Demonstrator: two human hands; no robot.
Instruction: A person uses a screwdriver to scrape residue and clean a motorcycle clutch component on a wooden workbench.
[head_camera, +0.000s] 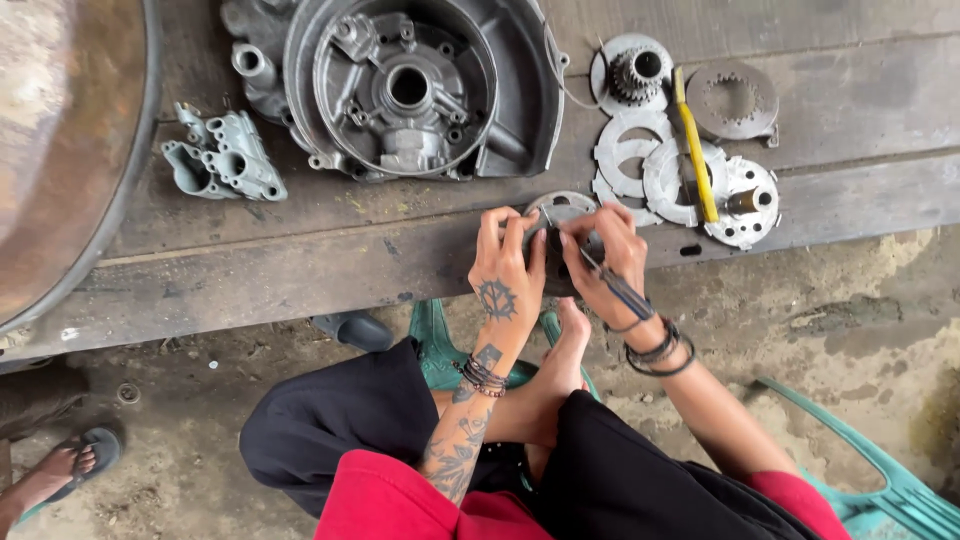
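Observation:
My left hand (507, 270) and my right hand (605, 255) both grip a round grey metal clutch part (560, 210) at the near edge of the wooden bench (300, 250). My right hand also holds a thin dark tool (615, 288) that runs along my wrist, its tip on the part. The lower half of the part is hidden by my fingers. Just beyond it lie several flat metal discs (640, 150), a sprocket gear (632, 72) and a yellow-handled tool (695, 150).
A large aluminium engine cover (420, 90) lies at the back of the bench, with a small grey casting (222, 155) to its left and a rusty round pan (60, 150) at far left. I sit on a green plastic chair (880, 480). Another person's sandalled foot (65, 465) is at bottom left.

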